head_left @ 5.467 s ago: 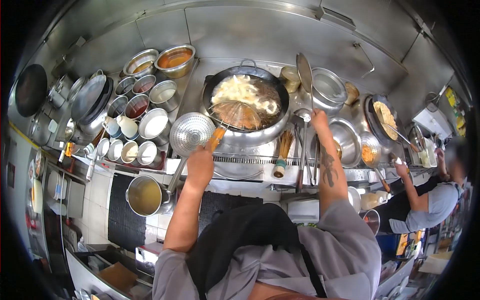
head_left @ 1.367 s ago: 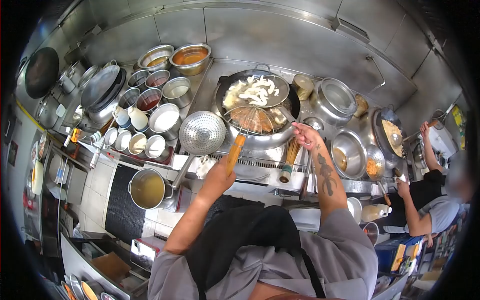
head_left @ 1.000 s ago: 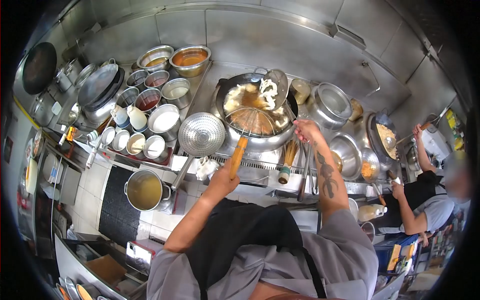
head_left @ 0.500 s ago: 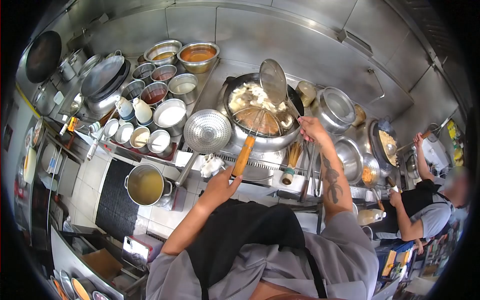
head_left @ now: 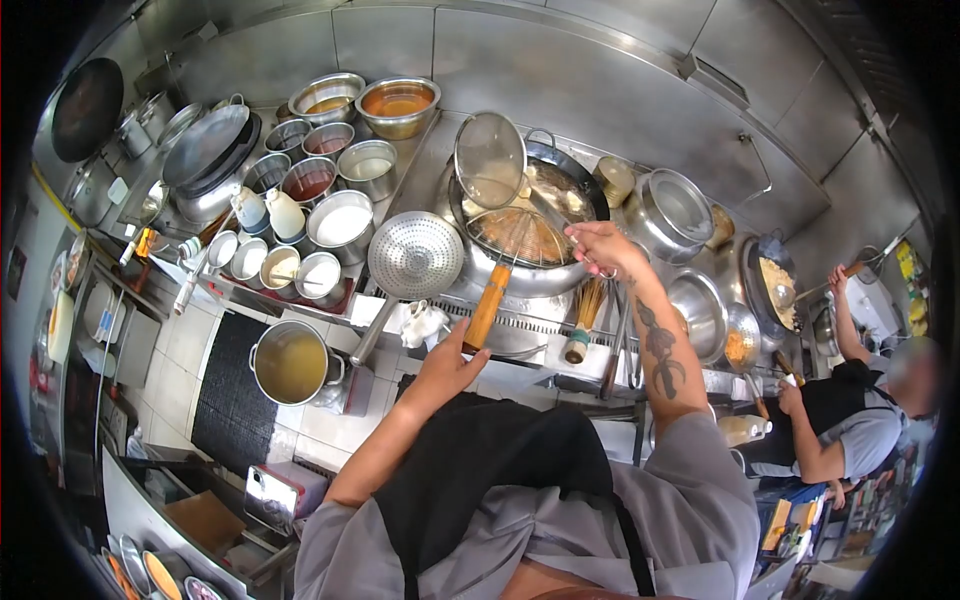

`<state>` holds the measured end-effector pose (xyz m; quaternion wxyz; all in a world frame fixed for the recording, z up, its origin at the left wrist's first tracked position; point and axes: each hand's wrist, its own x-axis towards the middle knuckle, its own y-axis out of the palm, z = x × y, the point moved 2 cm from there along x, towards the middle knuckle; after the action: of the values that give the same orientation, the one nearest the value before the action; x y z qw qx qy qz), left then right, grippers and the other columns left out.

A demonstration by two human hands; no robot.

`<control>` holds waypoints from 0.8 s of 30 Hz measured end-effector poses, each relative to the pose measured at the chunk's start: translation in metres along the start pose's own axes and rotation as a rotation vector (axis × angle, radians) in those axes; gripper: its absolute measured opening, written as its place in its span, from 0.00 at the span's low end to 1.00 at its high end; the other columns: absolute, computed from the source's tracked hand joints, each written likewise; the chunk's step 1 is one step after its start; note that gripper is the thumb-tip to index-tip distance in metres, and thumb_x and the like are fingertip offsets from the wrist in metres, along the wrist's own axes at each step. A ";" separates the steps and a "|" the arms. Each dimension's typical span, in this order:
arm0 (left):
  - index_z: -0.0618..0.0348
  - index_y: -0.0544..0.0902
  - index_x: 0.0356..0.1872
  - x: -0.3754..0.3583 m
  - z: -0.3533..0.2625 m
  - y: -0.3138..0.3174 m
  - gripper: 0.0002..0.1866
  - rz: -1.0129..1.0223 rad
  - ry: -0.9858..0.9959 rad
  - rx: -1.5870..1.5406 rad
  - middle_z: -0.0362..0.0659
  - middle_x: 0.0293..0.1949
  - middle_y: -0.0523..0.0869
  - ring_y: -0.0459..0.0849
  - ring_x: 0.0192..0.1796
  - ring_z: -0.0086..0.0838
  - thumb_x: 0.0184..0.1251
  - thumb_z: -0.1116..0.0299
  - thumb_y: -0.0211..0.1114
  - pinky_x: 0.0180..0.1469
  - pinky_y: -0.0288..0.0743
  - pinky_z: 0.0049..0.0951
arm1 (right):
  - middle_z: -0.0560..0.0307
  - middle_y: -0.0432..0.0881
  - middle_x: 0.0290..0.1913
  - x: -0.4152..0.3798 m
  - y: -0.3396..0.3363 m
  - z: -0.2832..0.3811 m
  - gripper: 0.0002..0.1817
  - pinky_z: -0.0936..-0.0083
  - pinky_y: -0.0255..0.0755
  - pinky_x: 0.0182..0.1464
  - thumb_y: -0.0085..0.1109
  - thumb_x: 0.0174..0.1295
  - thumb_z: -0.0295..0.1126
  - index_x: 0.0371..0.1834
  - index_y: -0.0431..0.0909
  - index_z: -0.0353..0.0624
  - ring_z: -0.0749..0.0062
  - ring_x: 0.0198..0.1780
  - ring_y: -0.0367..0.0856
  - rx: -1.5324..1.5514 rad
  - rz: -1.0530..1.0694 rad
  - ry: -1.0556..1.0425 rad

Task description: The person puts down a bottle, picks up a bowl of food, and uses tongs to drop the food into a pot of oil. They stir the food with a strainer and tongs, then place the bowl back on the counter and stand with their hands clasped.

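Observation:
My left hand is closed round the wooden handle of a wire skimmer, whose basket lies over the near part of a dark wok. Browned food shows in that basket. A fine mesh strainer is tilted above the wok's left side, its handle gripped by my right hand. Pale pieces of food sit in the wok, partly hidden behind the strainer. Left of the wok rests a perforated metal ladle.
Sauce pots and bowls stand at the left. A bamboo brush and a steel pot are at the right. A pot of yellowish liquid is lower left. A co-worker stands at another wok.
The mesh strainer has moved left over the wok, with my right hand shifting left and slightly up. Fewer pale pieces are visible in the wok. The skimmer has barely moved.

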<state>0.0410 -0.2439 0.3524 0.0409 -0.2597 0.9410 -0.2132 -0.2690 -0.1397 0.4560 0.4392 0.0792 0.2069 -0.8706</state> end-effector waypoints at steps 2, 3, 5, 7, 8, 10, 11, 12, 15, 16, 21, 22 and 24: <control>0.73 0.63 0.69 0.000 -0.002 -0.001 0.38 0.014 -0.025 -0.006 0.53 0.37 0.84 0.82 0.30 0.30 0.64 0.58 0.67 0.36 0.76 0.29 | 0.62 0.76 0.22 0.008 0.006 -0.004 0.16 0.83 0.58 0.12 0.48 0.72 0.33 0.58 0.74 0.37 0.83 0.12 0.67 0.045 0.039 0.050; 0.72 0.62 0.69 0.001 0.000 0.000 0.39 0.008 -0.028 -0.034 0.52 0.37 0.84 0.81 0.30 0.30 0.64 0.58 0.68 0.36 0.76 0.29 | 0.62 0.76 0.22 0.015 0.006 -0.008 0.16 0.83 0.58 0.12 0.48 0.72 0.33 0.58 0.74 0.37 0.83 0.12 0.67 0.044 0.040 0.052; 0.72 0.62 0.69 0.000 0.006 0.003 0.40 0.004 -0.033 -0.063 0.52 0.37 0.84 0.81 0.30 0.29 0.63 0.58 0.68 0.35 0.76 0.28 | 0.62 0.75 0.22 0.027 0.002 -0.019 0.16 0.82 0.57 0.12 0.48 0.72 0.35 0.57 0.74 0.39 0.83 0.11 0.66 0.009 -0.083 0.055; 0.71 0.61 0.70 0.001 0.010 0.004 0.40 -0.018 -0.011 -0.087 0.50 0.37 0.85 0.81 0.30 0.27 0.63 0.59 0.68 0.35 0.76 0.26 | 0.63 0.75 0.21 0.033 -0.004 -0.025 0.16 0.81 0.57 0.12 0.47 0.71 0.33 0.56 0.75 0.38 0.82 0.12 0.67 -0.035 -0.103 0.041; 0.71 0.61 0.70 0.002 0.015 0.005 0.40 -0.020 -0.011 -0.089 0.50 0.37 0.85 0.81 0.30 0.27 0.63 0.59 0.68 0.35 0.76 0.26 | 0.64 0.75 0.20 0.035 -0.008 -0.027 0.16 0.80 0.58 0.12 0.45 0.69 0.32 0.55 0.76 0.38 0.82 0.12 0.69 -0.080 -0.121 0.025; 0.70 0.60 0.71 0.001 0.019 0.006 0.40 -0.025 -0.034 -0.157 0.49 0.37 0.85 0.81 0.30 0.24 0.64 0.61 0.69 0.34 0.75 0.25 | 0.61 0.76 0.20 0.036 -0.016 -0.027 0.15 0.77 0.59 0.13 0.46 0.69 0.32 0.52 0.78 0.39 0.80 0.13 0.70 -0.173 -0.155 -0.018; 0.70 0.60 0.71 0.001 0.021 0.006 0.40 -0.026 -0.035 -0.158 0.49 0.37 0.85 0.81 0.30 0.24 0.64 0.61 0.69 0.34 0.75 0.25 | 0.59 0.76 0.20 0.036 -0.021 -0.026 0.14 0.75 0.61 0.14 0.47 0.68 0.31 0.49 0.80 0.39 0.77 0.13 0.71 -0.262 -0.193 -0.060; 0.73 0.60 0.70 0.001 0.019 0.004 0.40 -0.018 -0.056 -0.140 0.51 0.38 0.85 0.82 0.32 0.29 0.64 0.62 0.68 0.37 0.76 0.28 | 0.59 0.76 0.20 0.039 -0.026 -0.029 0.14 0.75 0.61 0.14 0.47 0.68 0.31 0.49 0.80 0.39 0.77 0.13 0.71 -0.263 -0.193 -0.059; 0.76 0.59 0.69 0.002 0.024 0.007 0.39 -0.012 -0.070 -0.145 0.53 0.38 0.86 0.84 0.34 0.33 0.63 0.63 0.67 0.40 0.77 0.30 | 0.51 0.78 0.22 0.056 -0.040 -0.037 0.12 0.68 0.65 0.18 0.50 0.64 0.30 0.42 0.82 0.39 0.69 0.14 0.74 -0.551 -0.222 -0.232; 0.76 0.59 0.69 0.002 0.025 0.008 0.40 -0.022 -0.063 -0.167 0.53 0.38 0.86 0.83 0.34 0.33 0.63 0.63 0.67 0.40 0.77 0.30 | 0.49 0.77 0.21 0.062 -0.043 -0.042 0.11 0.67 0.67 0.20 0.50 0.63 0.29 0.39 0.82 0.37 0.66 0.14 0.75 -0.720 -0.314 -0.438; 0.76 0.59 0.69 0.004 0.031 0.008 0.40 -0.014 -0.067 -0.173 0.51 0.37 0.85 0.83 0.33 0.31 0.63 0.63 0.68 0.39 0.77 0.28 | 0.44 0.77 0.21 0.040 -0.044 -0.029 0.10 0.65 0.69 0.23 0.50 0.62 0.29 0.36 0.80 0.35 0.62 0.16 0.76 -0.801 -0.272 -0.282; 0.76 0.59 0.69 0.005 0.032 0.008 0.40 -0.014 -0.067 -0.189 0.51 0.37 0.85 0.82 0.33 0.30 0.63 0.63 0.67 0.39 0.77 0.28 | 0.46 0.77 0.20 0.031 -0.045 -0.026 0.10 0.66 0.68 0.22 0.51 0.62 0.29 0.36 0.80 0.35 0.64 0.15 0.75 -0.717 -0.235 -0.218; 0.76 0.59 0.69 0.005 0.030 0.007 0.40 -0.013 -0.067 -0.185 0.50 0.36 0.85 0.82 0.33 0.29 0.63 0.64 0.67 0.39 0.76 0.27 | 0.49 0.77 0.20 0.012 -0.045 -0.019 0.10 0.67 0.67 0.21 0.51 0.63 0.29 0.37 0.81 0.35 0.66 0.14 0.73 -0.633 -0.199 -0.151</control>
<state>0.0395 -0.2527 0.3224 0.0467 -0.2752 0.9531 -0.1171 -0.3134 -0.1163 0.4484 0.3691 -0.1463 0.4403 -0.8053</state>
